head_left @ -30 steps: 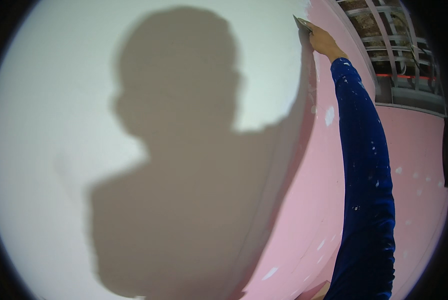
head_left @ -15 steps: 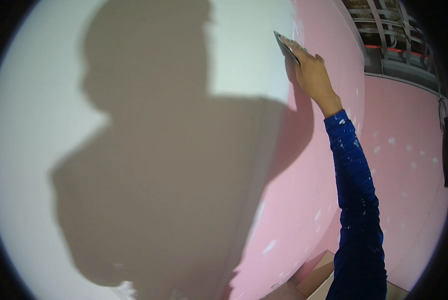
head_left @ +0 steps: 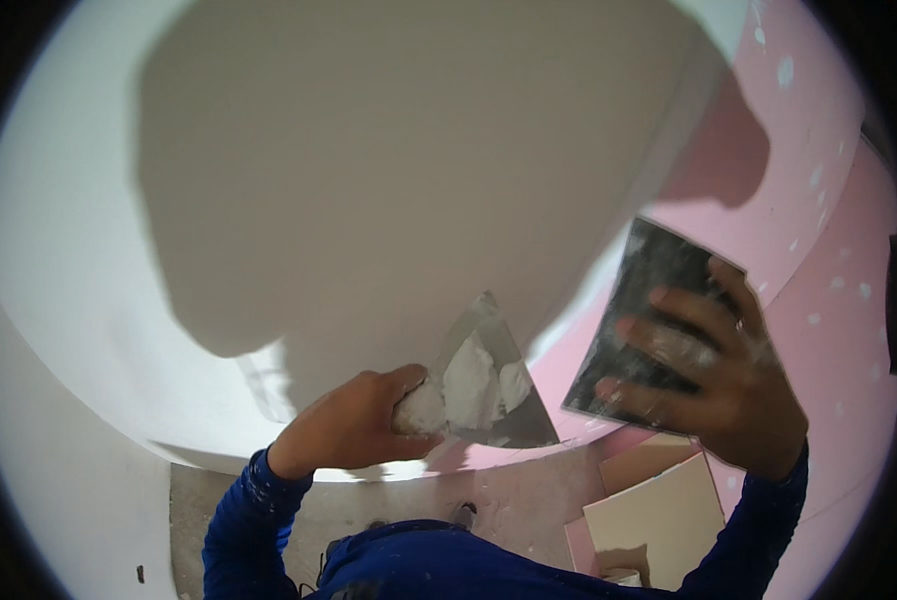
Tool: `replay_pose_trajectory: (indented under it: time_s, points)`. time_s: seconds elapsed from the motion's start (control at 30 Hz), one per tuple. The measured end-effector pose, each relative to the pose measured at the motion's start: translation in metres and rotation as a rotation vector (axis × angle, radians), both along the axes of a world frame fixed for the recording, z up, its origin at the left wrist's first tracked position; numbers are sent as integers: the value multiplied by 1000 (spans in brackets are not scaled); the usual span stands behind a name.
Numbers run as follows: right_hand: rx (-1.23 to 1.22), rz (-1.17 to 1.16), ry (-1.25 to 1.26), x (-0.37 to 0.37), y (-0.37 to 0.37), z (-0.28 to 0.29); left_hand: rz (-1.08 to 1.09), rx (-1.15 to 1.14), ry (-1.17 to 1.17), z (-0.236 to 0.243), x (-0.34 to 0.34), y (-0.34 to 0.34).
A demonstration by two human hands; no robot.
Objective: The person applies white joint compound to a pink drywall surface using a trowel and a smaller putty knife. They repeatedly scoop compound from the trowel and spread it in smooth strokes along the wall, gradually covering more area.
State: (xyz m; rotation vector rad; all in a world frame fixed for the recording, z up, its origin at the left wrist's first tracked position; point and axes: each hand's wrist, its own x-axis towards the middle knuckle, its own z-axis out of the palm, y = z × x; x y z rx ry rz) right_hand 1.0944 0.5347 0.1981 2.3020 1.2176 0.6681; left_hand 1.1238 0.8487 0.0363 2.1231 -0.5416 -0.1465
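Note:
My left hand (head_left: 344, 425) is closed round the handle end of a triangular putty knife (head_left: 527, 428), low in front of the wall. White filler paste (head_left: 472, 385) lies heaped on its blade and is smeared near my fingers. To the right, my right hand (head_left: 734, 385) grips a wide flat metal scraper (head_left: 664, 262), its fingers spread over the smeared dark face and the thumb hidden. The two tools are apart. Behind them rises a wall coated white (head_left: 79, 240) on the left and pink (head_left: 799, 120) on the right, with pale dabs on the pink.
My shadow (head_left: 399, 180) covers much of the white wall. Below, cut board pieces (head_left: 659, 510) lie on the grey floor (head_left: 539, 500) at the right, near my body. Another pink wall (head_left: 859, 330) stands at the far right.
My right hand has come down from high on the wall with its scraper, now turned broad face into view. My left hand and the loaded putty knife have come into view, and the view has tilted downward.

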Motion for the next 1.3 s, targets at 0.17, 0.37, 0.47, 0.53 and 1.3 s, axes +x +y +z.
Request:
replay_pose_trajectory:
  time_s: [0.17,0.37,0.47,0.53,1.3]
  points:
    - [-69,-83,106,-8,-6,-21,-41,71,-37,29,2,-15]
    - [-46,25,182,2,5,-14,-102,135,-156,35,4,-11]
    - [-56,-5,176,-1,0,-4,-29,129,-191,32,3,-11]
    - [-119,-73,106,-4,-8,10,69,105,-205,28,1,-10]
    - [663,-58,-856,188,-54,446,81,545,-556,-164,-30,5]
